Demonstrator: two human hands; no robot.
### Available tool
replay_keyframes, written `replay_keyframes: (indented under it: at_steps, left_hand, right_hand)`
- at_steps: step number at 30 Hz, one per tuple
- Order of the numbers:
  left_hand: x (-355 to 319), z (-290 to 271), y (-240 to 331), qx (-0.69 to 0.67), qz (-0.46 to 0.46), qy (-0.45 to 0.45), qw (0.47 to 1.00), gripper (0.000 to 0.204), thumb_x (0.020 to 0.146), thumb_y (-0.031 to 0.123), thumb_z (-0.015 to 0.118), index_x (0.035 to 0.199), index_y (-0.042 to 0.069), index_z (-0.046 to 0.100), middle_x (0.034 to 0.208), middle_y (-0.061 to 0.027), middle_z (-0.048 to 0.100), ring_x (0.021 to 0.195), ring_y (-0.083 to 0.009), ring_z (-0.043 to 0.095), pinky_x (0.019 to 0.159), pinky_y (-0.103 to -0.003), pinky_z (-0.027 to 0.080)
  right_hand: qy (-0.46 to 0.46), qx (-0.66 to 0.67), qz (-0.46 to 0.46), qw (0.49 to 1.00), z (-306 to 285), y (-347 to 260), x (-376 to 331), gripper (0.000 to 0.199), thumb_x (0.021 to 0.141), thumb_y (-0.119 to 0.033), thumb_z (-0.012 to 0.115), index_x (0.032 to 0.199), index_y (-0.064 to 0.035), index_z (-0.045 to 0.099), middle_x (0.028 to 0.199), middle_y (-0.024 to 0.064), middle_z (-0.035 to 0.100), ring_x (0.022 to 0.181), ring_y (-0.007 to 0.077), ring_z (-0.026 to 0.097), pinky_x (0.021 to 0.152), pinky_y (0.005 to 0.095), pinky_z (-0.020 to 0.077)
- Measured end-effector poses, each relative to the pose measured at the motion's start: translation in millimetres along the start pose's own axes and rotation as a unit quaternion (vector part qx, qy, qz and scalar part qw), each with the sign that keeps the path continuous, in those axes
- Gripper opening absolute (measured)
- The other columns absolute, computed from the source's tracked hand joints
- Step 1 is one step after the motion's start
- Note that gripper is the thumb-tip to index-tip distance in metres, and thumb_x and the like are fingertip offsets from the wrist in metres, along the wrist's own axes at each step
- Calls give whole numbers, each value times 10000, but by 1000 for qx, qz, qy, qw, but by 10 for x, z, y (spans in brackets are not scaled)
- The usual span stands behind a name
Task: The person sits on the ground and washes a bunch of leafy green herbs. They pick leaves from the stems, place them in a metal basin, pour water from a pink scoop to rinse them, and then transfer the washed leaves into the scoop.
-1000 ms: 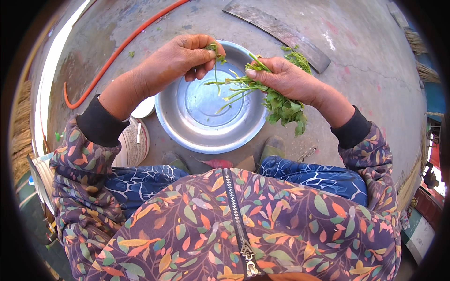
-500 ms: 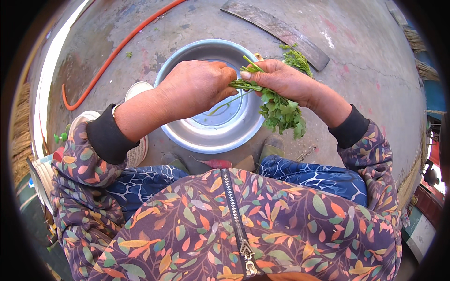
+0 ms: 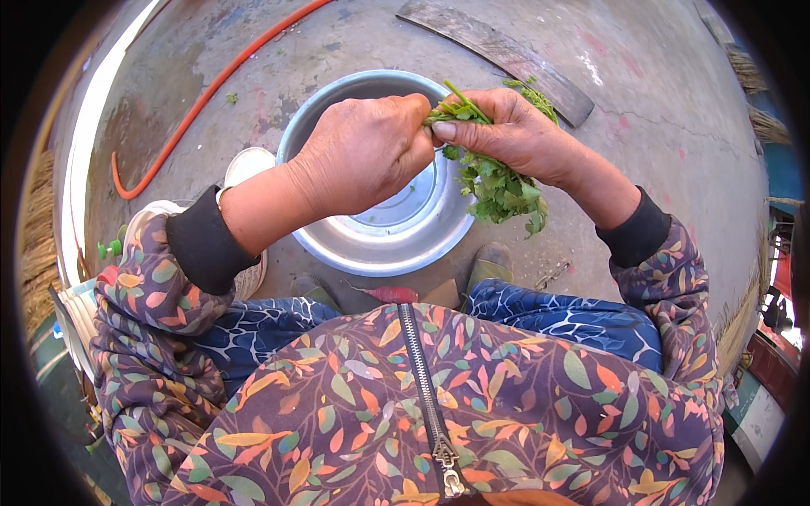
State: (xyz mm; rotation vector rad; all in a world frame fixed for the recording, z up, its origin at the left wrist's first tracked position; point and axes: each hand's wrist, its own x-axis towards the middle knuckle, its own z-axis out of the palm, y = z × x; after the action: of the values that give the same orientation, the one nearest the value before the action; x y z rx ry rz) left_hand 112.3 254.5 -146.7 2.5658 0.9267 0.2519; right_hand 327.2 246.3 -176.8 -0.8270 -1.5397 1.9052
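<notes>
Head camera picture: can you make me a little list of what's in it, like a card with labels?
Left hand: closed, grip on the herb stems
Right hand: closed around the bunch of green herbs
Under the hands: round metal basin, a few leaf bits inside
Ground: grey concrete floor
Behind the basin: orange hose, weathered wooden plank
Left of the basin: white lid

Both hands meet over a bowl point(image 3: 371, 236) on the ground: left hand point(image 3: 363, 160) left, right hand point(image 3: 515, 131) right gripping herbs point(image 3: 498, 185). A hose point(image 3: 202, 93) lies far left, a plank point(image 3: 506, 55) far right.
</notes>
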Motion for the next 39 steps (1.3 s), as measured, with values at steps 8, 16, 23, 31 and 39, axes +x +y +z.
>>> replay_keyframes:
  at_steps: [8,16,23,31,39]
  left_hand:
    - [76,-263,-116,-589,-275,35,759,274,943,242,408,690,139,389,616,48,322,517,-47,316,489,-224,268]
    - [2,-133,-257,-550,-278,-79,784,285,997,346,492,999,72,569,949,-58,664,887,-145,662,745,-263,542]
    - [-3,-66,-137,-536,-244,-204,782,228,983,269,543,1068,62,582,824,-12,625,709,-81,590,605,-205,459]
    - [-10,69,-74,-398,-171,-110,895,163,967,183,549,957,34,615,688,32,516,624,-51,451,570,-211,393]
    - [64,4,-345,-388,-286,34,875,130,940,192,542,918,74,590,712,52,519,593,-24,452,506,-191,369]
  right_hand:
    - [14,-116,-50,992,115,-40,-107,254,949,-280,610,997,-36,664,892,-7,642,822,56,561,742,223,461]
    - [84,40,77,993,-77,60,-184,245,934,-298,631,1006,-67,666,883,-31,635,785,47,564,686,213,468]
    - [85,54,50,994,0,119,-79,255,926,-270,646,1026,-35,654,923,3,656,814,50,594,714,227,505]
    - [66,3,112,991,-7,181,-70,292,909,-294,667,1051,-40,649,899,-9,656,796,47,590,712,234,502]
    - [26,88,52,994,208,61,-131,267,913,-274,665,1038,-39,650,890,-23,649,808,38,577,725,218,485]
